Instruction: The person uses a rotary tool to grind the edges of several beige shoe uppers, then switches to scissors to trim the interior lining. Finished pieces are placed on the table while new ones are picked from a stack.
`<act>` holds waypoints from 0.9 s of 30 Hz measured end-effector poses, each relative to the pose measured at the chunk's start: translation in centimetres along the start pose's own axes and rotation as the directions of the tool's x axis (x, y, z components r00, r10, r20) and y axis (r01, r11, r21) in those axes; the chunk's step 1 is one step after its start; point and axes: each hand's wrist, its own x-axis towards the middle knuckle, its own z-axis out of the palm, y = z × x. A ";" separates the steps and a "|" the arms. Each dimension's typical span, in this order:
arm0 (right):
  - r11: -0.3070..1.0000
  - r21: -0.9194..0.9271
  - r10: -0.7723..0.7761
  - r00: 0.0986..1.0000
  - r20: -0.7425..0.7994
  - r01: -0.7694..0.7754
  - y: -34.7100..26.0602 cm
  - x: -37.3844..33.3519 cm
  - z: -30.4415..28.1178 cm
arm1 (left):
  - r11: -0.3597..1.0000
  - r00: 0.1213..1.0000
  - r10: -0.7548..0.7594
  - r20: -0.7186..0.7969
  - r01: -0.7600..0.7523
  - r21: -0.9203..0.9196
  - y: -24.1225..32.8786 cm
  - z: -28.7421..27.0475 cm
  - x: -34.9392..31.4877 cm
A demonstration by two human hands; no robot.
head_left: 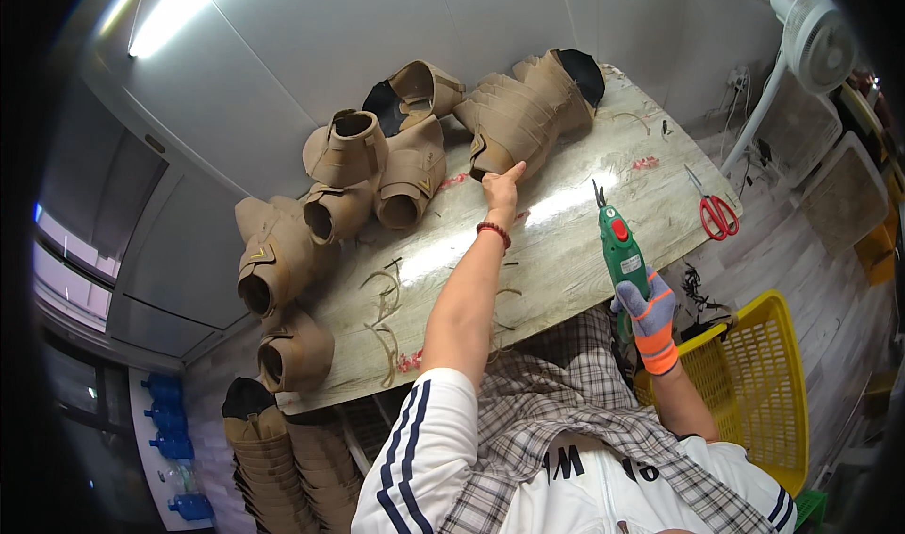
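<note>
My left hand (501, 191), bare and with a red bead bracelet, reaches across the table and is closed on the near edge of a tan boot upper (490, 153). That upper is the front one of a long nested stack (537, 96), with a black lining showing at its far end. In a grey and orange work glove, my right hand (649, 319) is wrapped round the green body of a handheld electric cutter (622, 251) with a red button. Its dark, narrow blades point away from me over the table.
More tan uppers (344, 152) stand along the table's left side. Red-handled scissors (718, 215) lie near the right edge. Trimmed strips (385, 345) and red scraps (646, 164) are scattered on the worn tabletop (556, 279). A yellow basket (797, 393) and a white fan (818, 44) stand at right.
</note>
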 end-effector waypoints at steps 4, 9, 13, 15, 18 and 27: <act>0.998 -0.055 0.008 1.000 -0.004 -0.008 0.3 0.1 -0.1 | 0.977 0.973 0.186 0.133 -0.197 0.080 1.4 -3.4 -2.4; 0.990 -0.142 0.010 0.998 0.056 -0.002 -0.1 0.1 0.6 | 0.839 0.855 0.422 0.301 -0.494 0.227 4.0 -9.6 -4.5; 0.988 -0.155 -0.003 1.000 0.019 0.006 0.4 0.1 0.2 | 0.883 0.882 0.328 0.338 -0.414 0.222 8.2 -13.3 -7.1; 0.990 -0.138 -0.027 0.999 0.023 0.030 0.1 0.0 0.8 | 0.826 0.866 0.309 0.393 -0.449 0.340 8.3 -16.0 -7.3; 0.955 -0.288 -0.062 0.998 0.025 0.067 0.5 -0.2 0.2 | 0.876 0.899 0.198 0.390 -0.341 0.341 9.9 -19.6 -8.3; 0.817 -0.514 -0.208 0.965 0.157 0.260 -0.3 -1.3 2.2 | 0.887 0.976 0.075 0.203 0.028 -0.461 14.6 -27.9 -15.0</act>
